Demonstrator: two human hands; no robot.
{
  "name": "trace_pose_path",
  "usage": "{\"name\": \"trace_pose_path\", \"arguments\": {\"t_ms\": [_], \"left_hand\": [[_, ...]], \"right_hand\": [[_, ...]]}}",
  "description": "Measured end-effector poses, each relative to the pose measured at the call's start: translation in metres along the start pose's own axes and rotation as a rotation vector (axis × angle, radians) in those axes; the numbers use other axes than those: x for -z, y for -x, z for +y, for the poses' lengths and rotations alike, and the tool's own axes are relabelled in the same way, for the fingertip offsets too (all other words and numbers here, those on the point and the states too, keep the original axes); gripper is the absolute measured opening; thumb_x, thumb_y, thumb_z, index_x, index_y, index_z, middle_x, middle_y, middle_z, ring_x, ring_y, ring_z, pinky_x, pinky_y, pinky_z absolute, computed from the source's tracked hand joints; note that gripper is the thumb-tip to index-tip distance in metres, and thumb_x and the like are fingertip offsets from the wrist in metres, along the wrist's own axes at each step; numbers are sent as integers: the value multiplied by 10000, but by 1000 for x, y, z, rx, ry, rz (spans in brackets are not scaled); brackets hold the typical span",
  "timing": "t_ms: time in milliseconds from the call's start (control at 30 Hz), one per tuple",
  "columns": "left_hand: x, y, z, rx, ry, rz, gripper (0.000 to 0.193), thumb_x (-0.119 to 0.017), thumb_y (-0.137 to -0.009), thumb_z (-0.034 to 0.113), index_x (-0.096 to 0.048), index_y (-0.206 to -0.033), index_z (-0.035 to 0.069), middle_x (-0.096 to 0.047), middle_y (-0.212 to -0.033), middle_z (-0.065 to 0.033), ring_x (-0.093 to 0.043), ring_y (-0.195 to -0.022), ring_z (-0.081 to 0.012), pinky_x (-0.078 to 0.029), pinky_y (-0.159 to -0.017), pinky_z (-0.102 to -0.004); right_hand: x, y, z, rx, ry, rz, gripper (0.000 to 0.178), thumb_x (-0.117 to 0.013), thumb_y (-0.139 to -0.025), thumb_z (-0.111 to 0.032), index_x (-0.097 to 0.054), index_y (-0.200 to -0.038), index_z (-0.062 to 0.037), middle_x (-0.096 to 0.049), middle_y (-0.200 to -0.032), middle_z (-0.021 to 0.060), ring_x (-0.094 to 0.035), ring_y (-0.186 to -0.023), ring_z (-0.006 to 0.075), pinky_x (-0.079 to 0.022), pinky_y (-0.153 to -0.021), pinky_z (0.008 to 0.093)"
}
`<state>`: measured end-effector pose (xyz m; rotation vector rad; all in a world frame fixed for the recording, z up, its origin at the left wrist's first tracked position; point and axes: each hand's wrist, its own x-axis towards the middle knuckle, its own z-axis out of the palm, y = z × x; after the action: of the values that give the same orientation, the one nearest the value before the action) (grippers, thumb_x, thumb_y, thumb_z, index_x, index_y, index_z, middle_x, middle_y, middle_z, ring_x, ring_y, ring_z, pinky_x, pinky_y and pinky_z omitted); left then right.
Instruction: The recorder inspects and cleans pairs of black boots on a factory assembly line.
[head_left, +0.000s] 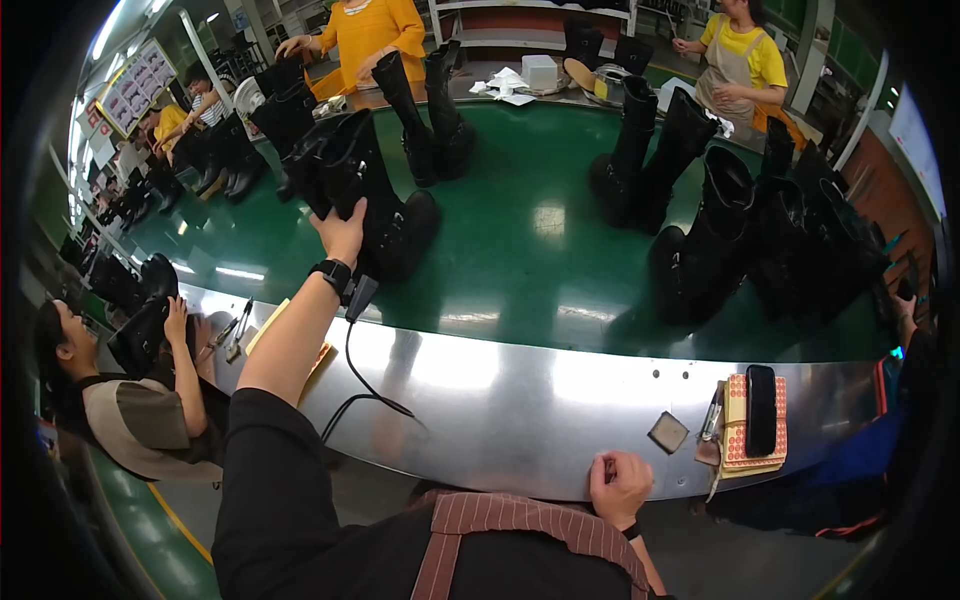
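My left hand (341, 234), stretched forward, is closed on the shaft of a tall black boot (370, 185) that stands on the green surface (530, 260). Part of the grip is hidden behind the hand. A dark watch (335, 274) circles that wrist, and just beside it is a dark plug-like block (362, 297) with a black cable (349, 345) running down over the metal ledge. My right hand (620, 486) rests at the near edge of the metal ledge (500, 400), fingers curled in, with nothing visible in them.
Several black boots (705, 240) stand at the right, and another pair (435, 125) farther back. A phone (760, 410) lies on sticker sheets (735, 440) near a small square block (668, 432). A co-worker (150, 420) handles a boot at the left; others stand across the surface.
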<state>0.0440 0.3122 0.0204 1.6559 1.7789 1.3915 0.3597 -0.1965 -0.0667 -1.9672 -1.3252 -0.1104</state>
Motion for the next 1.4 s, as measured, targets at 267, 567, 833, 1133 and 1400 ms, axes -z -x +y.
{"name": "trace_pose_path", "arguments": {"t_ms": [267, 567, 833, 1133, 1400], "left_hand": [[69, 25, 67, 274, -339, -564, 625, -742, -827, 443, -670, -1203, -51, -684, -1111, -197, -667, -973, -295, -535, -853, -434], [43, 137, 257, -463, -105, -1122, 415, -678, -961, 384, -715, -1068, -15, -686, -822, -39, -617, -777, -102, -485, -716, -243], [-156, 133, 340, -1010, -158, -517, 835, -787, -796, 323, -398, -1514, 145, -414, -1493, -264, -300, -1461, -414, -256, -1205, -504], [-267, 127, 412, -848, -445, -623, 950, -752, -770, 636, -264, -1562, 441, -416, -1414, -297, -329, -1391, -502, -224, -1126, -698], [-299, 117, 395, -789, -297, -472, 593, -779, -767, 585, -731, -1174, 157, -602, -1174, -194, -574, -1155, -374, -506, -961, -440]], "right_hand": [[2, 0, 0, 16, -16, -26, 97, -734, -798, -115, -636, -799, -120, -566, -651, 9, -567, -610, 229, -379, -608, 385], [4, -1, 3, 16, -29, -62, 89, -729, -813, -143, -640, -814, -132, -575, -684, 19, -582, -638, 240, -378, -615, 390], [-1, 2, 11, 65, -20, -19, 114, -760, -779, -162, -650, -800, -143, -581, -667, 5, -586, -600, 232, -378, -564, 383], [-8, 4, 20, 92, 33, 7, 160, -815, -724, -196, -660, -760, -186, -576, -661, -23, -587, -576, 202, -422, -550, 353], [-6, 3, 16, 45, 20, -8, 154, -810, -730, -180, -662, -771, -182, -570, -664, -19, -596, -598, 193, -405, -551, 352]]}}
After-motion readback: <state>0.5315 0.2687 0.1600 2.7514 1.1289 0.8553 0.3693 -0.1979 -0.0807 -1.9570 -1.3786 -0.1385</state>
